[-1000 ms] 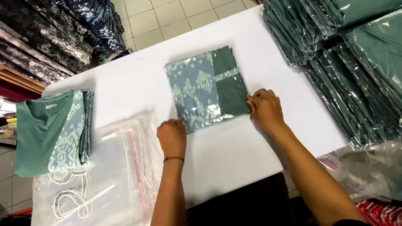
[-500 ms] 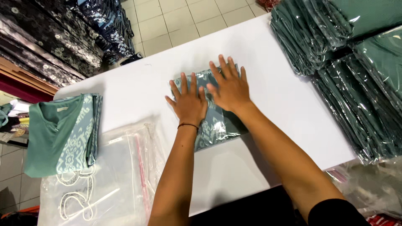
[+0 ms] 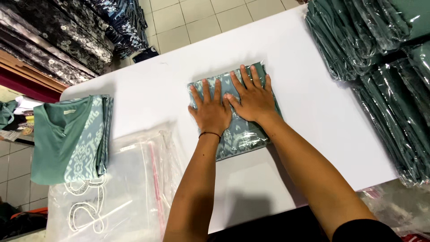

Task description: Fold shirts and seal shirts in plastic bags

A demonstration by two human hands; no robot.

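A bagged garment [image 3: 237, 134], teal with a pale pattern and sealed in clear plastic, is seen lying near the middle of the white table [image 3: 309, 103]. Its long axis is set roughly from 5 o'clock to 11 o'clock as seen from the head camera, with the near end pointing back toward the person.

Both hands are laid flat on the upper half of the packet. The left hand [image 3: 211, 111] is pressed on the patterned part, at about 9 o'clock from the right hand [image 3: 251, 96], which is placed on the plainer teal part toward the far edge. The two hands are touching or nearly so, thumb to thumb. Neither is closed around anything: the fingers [image 3: 205, 92] are spread wide and straight, palms down, so the packet is pressed against the table and not gripped. Both hands are equally close to it, since both rest on it; the near end of the packet is left uncovered between the forearms.

At 9 o'clock from the packet, a stack of folded teal shirts [image 3: 69, 136] without wrapping is seen at the table's left end. At about 7 o'clock, a pile of empty clear bags [image 3: 134, 188] is spread. At 2 to 3 o'clock, well apart from the hands, stacks of wrapped teal garments [image 3: 380, 67] are ranged along the right side. Rolls of dark patterned cloth [image 3: 58, 40] are seen at 10 o'clock, beyond the table.
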